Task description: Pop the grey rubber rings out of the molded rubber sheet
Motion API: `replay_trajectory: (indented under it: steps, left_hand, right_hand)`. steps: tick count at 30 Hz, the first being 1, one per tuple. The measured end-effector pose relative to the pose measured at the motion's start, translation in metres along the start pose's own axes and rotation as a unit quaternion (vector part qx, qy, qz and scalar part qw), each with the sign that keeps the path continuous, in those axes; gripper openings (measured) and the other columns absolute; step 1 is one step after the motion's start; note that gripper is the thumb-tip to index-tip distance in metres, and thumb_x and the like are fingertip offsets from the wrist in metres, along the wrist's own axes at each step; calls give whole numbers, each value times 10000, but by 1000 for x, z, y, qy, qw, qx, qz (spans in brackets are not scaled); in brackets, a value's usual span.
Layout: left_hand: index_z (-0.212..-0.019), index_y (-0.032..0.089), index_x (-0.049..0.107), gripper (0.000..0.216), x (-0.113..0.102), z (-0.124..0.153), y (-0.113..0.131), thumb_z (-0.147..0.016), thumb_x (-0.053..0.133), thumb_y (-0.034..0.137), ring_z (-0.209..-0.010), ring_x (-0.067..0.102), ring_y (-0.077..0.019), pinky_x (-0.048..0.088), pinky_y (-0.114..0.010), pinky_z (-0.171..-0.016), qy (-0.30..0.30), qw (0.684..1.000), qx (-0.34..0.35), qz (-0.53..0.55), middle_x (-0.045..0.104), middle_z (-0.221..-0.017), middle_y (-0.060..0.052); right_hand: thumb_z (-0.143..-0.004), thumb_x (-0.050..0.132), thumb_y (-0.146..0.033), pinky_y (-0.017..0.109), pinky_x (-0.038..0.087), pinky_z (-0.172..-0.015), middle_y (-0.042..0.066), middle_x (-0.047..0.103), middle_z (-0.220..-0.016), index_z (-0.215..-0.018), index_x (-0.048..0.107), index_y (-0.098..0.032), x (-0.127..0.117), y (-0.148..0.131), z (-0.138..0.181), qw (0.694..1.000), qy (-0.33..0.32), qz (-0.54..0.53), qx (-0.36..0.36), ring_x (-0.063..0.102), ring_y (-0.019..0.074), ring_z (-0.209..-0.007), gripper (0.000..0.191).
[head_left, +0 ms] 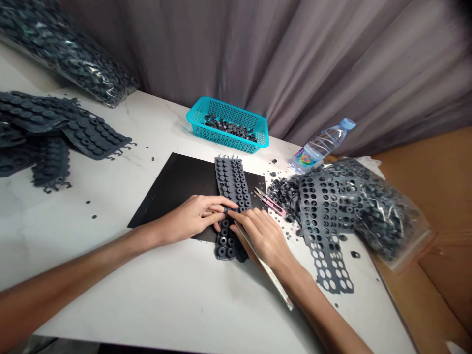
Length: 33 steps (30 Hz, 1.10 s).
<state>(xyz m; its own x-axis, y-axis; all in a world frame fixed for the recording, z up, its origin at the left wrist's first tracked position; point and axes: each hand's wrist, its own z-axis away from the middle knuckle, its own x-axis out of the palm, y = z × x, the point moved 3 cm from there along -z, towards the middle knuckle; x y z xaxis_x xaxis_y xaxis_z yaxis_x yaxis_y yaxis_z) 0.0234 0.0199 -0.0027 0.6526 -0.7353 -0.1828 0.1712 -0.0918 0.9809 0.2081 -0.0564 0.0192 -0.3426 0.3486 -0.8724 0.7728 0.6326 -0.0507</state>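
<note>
A dark grey rubber sheet [231,179] moulded with rows of round ring-shaped parts lies over a black mat [180,182]. My left hand [204,211] is closed at the sheet's middle, thumb and fingers pinching a small dark rubber part [226,210]. Against it, my right hand [263,233] is closed round long pale metal tweezers [271,275], whose rear end points down to the right. The tweezers' tips are hidden among the fingers. Below the hands, several thicker rings [224,241] show on the sheet's near end.
Pink-handled thread snips [271,201] lie right of the mat, beside loose rubber parts [285,194] and a punched-out sheet [324,231]. A turquoise basket [228,140] holds small parts. There are also a water bottle [319,145], filled bags [391,221] and more sheets [92,132].
</note>
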Motion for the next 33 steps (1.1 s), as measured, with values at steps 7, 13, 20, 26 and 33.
replay_trajectory:
  steps: [7,13,20,26,33]
  left_hand:
    - [-1372,173,644,411,-1,0,-2,-964,599,162,-842,744,-162,583,-311,-897,-4,999,-12,30,789,-1003,-45]
    - [-1343,178,655,365,-1,1,2,-981,620,211,-842,758,-163,588,-305,-884,-7,999,-18,33,790,-1001,-45]
    - [-1340,185,655,351,-1,1,2,-998,622,256,-848,759,-162,586,-304,-884,-4,999,-16,31,795,-1002,-45]
    - [-1321,182,668,338,0,1,1,-992,627,250,-836,759,-154,586,-287,-868,0,999,-17,29,794,-1007,-42]
    - [-1329,174,665,352,0,2,2,-992,634,271,-817,760,-161,602,-298,-854,8,999,-18,34,792,-995,-46]
  right_hand:
    - [-1039,643,-239,319,467,-689,43,733,-873,-1228,667,-177,-12,10,4,993,19,-95,70,644,172,-738,200]
    - [-1026,669,-254,315,473,-691,45,777,-905,-1086,686,-185,-14,8,1,995,18,-101,20,666,175,-768,92]
    - [-1049,636,-285,313,458,-706,53,779,-923,-1082,684,-177,-11,8,1,996,-1,-84,19,668,171,-786,122]
    - [-1058,617,-264,306,459,-698,45,772,-918,-1069,676,-180,-10,9,1,995,-5,-92,30,677,166,-781,103]
    - [-1061,600,-252,330,465,-712,68,739,-928,-1246,648,-138,-6,1,2,1000,-6,-20,20,635,203,-794,223]
